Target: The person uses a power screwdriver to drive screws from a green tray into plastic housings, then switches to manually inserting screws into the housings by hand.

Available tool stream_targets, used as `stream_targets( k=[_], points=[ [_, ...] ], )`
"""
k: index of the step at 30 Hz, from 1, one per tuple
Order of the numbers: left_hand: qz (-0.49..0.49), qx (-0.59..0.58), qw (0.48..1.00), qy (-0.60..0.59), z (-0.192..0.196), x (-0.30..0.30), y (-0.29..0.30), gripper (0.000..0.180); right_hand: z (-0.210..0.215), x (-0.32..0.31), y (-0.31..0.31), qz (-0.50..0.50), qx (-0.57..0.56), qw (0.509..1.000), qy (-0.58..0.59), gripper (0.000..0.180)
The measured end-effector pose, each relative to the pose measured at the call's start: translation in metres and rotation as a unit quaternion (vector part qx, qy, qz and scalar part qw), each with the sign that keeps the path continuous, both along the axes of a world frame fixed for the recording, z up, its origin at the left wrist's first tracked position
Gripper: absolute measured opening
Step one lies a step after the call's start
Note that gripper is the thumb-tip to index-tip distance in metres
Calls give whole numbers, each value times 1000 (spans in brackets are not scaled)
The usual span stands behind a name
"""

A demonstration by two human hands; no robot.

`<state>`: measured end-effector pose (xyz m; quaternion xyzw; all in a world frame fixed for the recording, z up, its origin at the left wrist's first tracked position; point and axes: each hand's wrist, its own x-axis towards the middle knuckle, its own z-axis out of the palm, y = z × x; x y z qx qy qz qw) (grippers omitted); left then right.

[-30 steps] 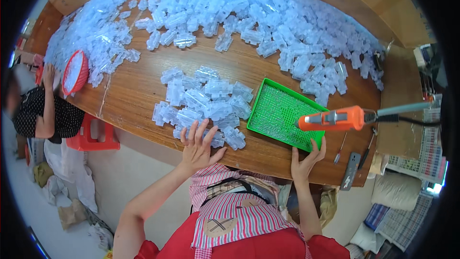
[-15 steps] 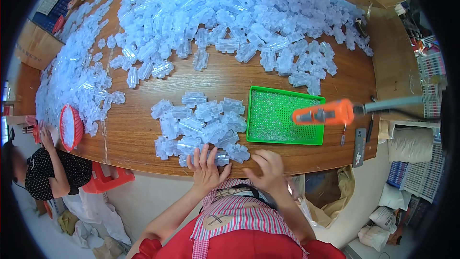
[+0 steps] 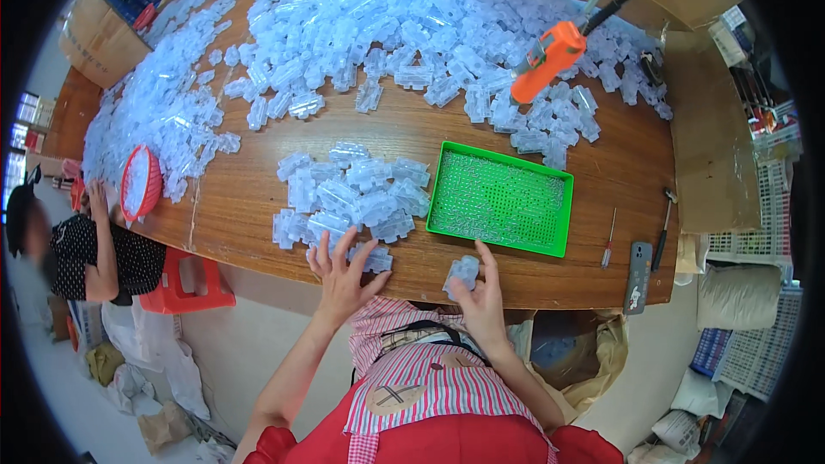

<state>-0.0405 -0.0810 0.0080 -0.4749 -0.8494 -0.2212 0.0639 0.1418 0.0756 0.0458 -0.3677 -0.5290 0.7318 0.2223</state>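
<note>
My left hand (image 3: 342, 272) lies spread on the front edge of the wooden table (image 3: 241, 206), its fingertips touching the near pieces of a small heap of translucent plastic parts (image 3: 352, 193). My right hand (image 3: 481, 296) holds one such plastic part (image 3: 462, 273) at the table's front edge. Just beyond my right hand lies a green tray (image 3: 502, 199) studded with tiny pieces. An orange powered screwdriver (image 3: 548, 58) hangs on a cable above the table's far right.
A large pile of the same plastic parts (image 3: 378, 26) covers the far and left table. A red basket (image 3: 139, 182) stands at the left edge, beside a seated person (image 3: 77, 245). A small screwdriver (image 3: 608, 239), a phone (image 3: 638, 277) and a hammer (image 3: 665, 216) lie at the right.
My right hand has closed on a plastic part at the front edge. The view has shifted, so the hanging orange screwdriver now shows higher, over the far pile.
</note>
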Motion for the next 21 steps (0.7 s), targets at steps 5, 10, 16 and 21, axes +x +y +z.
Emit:
stream_targets(
  k=[5,10,16,21],
  points=[
    [-34,-17,999,31,8,13,4,57,-17,23,28,-31,19,999,-21,34],
    [-77,3,997,13,17,48,52,54,-11,34,41,-15,69,983,-170,42],
    [-72,1,997,11,13,67,92,59,-32,42,45,-18,187,952,-243,45],
    [-79,10,997,-7,6,67,95,71,-25,35,45,-1,175,956,-236,46]
  ],
)
